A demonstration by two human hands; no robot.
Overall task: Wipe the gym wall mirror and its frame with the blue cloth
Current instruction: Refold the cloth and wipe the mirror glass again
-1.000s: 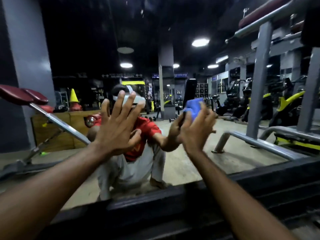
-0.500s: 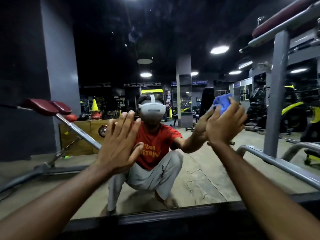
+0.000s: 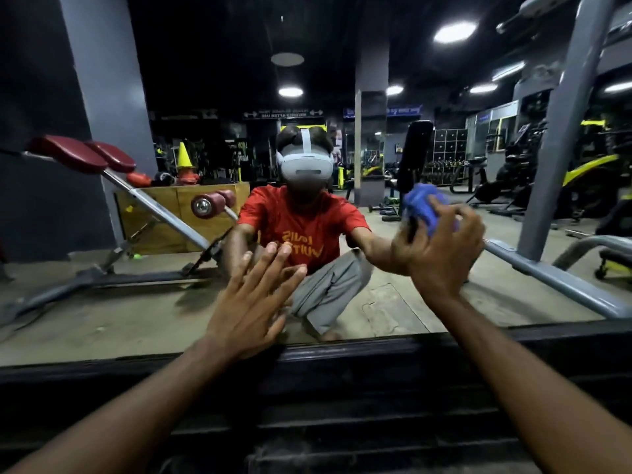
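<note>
The blue cloth (image 3: 425,208), bunched in the curled fingers of the right hand (image 3: 441,254), presses the mirror (image 3: 102,319) near three o'clock, while the left hand (image 3: 249,302) lies flat and open against it near seven o'clock, where it could leave fresh smears.

One left hand (image 3: 253,302), one right hand (image 3: 441,260), one blue cloth (image 3: 424,206), one mirror (image 3: 102,319), one frame (image 3: 342,359), one yellow cone (image 3: 183,155).

We see only a bunched part of the blue cloth (image 3: 424,208), at 3 o'clock; the right hand (image 3: 441,254), its fingers blurred, covers the rest. Whether the left hand (image 3: 249,302) touches the mirror (image 3: 102,319) we cannot tell. The picture's edge cuts both forearms at 5 and 7 o'clock.
</note>
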